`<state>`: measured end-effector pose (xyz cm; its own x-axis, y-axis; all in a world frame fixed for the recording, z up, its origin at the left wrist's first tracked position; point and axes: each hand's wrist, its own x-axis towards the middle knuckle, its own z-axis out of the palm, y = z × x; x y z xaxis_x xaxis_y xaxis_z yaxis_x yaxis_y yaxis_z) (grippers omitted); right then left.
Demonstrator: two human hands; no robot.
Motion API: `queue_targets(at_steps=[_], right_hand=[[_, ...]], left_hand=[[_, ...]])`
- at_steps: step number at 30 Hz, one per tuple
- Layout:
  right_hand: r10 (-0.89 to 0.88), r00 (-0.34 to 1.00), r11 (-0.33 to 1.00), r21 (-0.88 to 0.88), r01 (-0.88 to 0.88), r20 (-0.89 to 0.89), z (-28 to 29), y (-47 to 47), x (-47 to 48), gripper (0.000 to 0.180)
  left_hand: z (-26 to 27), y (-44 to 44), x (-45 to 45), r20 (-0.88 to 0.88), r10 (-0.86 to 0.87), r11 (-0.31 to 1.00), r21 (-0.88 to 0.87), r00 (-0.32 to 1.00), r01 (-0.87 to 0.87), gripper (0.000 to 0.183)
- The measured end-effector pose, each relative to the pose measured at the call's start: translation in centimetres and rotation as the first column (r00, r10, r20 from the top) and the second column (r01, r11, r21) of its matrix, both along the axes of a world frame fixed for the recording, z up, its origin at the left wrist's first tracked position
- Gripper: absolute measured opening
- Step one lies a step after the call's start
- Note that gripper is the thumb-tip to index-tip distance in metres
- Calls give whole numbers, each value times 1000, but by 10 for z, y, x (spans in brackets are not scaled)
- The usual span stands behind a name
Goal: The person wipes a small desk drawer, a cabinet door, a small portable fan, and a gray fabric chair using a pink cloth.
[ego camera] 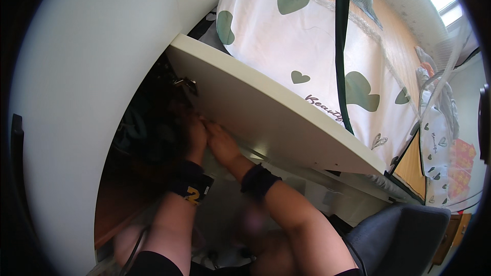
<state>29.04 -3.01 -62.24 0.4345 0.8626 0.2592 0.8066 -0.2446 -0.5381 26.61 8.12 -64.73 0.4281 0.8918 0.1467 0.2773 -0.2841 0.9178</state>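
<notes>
Both hands reach low into the dark opening beside a cream-coloured cabinet door (268, 111), which stands swung out. My left hand (196, 138) is in shadow, its fingers blurred and mostly hidden. Close against it, my right hand (222, 142) points toward the door's inner face, with its fingertips near the left hand's. Whether either hand grips anything cannot be seen. A metal hinge (187, 85) joins the door above the hands. Dark, bunched items that look like cloth (134, 126) fill the shadowed interior to the left. Dark wristbands (261, 180) circle both wrists.
A large white panel (96, 46) with a black handle (17, 149) rises at left. Beyond the door is a bed with a heart-print sheet (261, 38), a dark green post (341, 46) and mesh netting (406, 4). A grey-blue chair (399, 237) stands at lower right.
</notes>
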Motion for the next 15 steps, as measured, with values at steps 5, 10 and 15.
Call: queue_targets(at_steps=[5, 10, 15], right_hand=[[9, 998, 1000, -9, -10, -59, -5, -21, -2, 45], [83, 988, 961, -273, -44, 133, -16, -58, 3, 43], [138, 966, 970, -228, -88, 217, -26, -47, 5, 41]], left_hand=[[-5, -45, -8, 363, 99, 764, -625, 927, 163, 49], [-31, -80, -1, 496, 223, 558, -771, 839, 308, 55], [-38, -35, 13, 412, 526, 245, -911, 744, 332, 53]])
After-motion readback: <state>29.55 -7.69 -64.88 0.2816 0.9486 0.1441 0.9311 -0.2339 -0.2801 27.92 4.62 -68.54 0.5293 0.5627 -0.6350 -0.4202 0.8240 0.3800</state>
